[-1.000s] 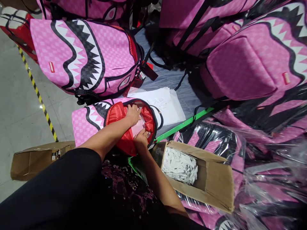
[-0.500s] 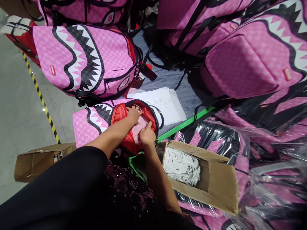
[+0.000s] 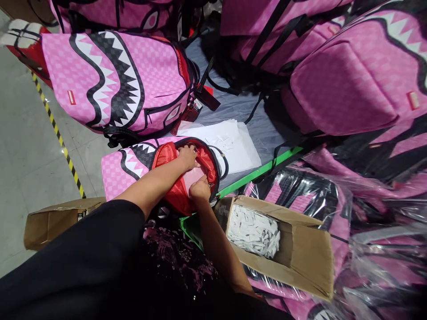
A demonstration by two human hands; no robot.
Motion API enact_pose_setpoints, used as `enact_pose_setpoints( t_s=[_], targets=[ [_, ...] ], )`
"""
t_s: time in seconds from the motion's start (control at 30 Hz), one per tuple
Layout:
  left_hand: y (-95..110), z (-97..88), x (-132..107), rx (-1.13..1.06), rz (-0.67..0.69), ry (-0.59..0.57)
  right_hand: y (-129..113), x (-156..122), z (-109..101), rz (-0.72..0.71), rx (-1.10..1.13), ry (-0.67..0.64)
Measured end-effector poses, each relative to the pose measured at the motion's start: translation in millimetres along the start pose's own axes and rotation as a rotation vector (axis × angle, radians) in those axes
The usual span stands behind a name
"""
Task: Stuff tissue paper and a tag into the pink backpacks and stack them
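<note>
A small pink checkered backpack (image 3: pixel 115 171) with a shark-teeth print lies unzipped in front of me, its red lining (image 3: pixel 175 192) spread wide. Inside it shows a smooth pale pink piece (image 3: pixel 191 178), whose kind I cannot make out. My left hand (image 3: pixel 187 158) reaches into the opening at the far side, its fingers apart and bent over that piece. Closer to me, my right hand (image 3: pixel 200 189) is closed at the piece's near edge. Whatever its fingers pinch is hidden. A black carry loop (image 3: pixel 227 166) sticks out from the bag's right end.
White papers (image 3: pixel 230 144) lie beyond the bag on the grey table surface, which has a green edge (image 3: pixel 263 171). A larger pink backpack (image 3: pixel 160 66) lies behind. At right stands a cardboard box (image 3: pixel 312 253) of white slips, above plastic-wrapped backpacks (image 3: pixel 387 266). Another box (image 3: pixel 50 226) sits left.
Both hands stay inside the bag. My right hand has shifted slightly left and curled more tightly. My left hand's fingers have moved a little to the right.
</note>
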State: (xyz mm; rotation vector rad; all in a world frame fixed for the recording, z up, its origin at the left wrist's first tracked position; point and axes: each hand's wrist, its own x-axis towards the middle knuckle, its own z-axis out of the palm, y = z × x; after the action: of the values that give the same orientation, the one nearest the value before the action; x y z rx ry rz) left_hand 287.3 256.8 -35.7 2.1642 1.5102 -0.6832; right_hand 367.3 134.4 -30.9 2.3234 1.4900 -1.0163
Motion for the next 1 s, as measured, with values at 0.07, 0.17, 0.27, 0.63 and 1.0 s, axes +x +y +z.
enact_pose_setpoints(
  t_s=[0.07,0.17,0.27,0.63,1.0],
  targets=[
    [-3,-3.8,-1,-0.006,0.001,-0.004,3,2,2,-0.005,0.019,0.014],
    [-10,-5.2,-9,-0.006,0.042,0.034,4,1,9,-0.007,0.037,0.01],
    [-16,-2.8,-14,-0.023,0.13,0.085,3,3,18,-0.027,0.045,0.06],
    [-11,4.5,9,-0.065,0.082,0.028,17,0,32,-0.144,0.153,0.185],
    [-17,-13.5,-1,-0.1,0.098,-0.02,15,2,17,-0.1,0.357,0.096]
  ],
)
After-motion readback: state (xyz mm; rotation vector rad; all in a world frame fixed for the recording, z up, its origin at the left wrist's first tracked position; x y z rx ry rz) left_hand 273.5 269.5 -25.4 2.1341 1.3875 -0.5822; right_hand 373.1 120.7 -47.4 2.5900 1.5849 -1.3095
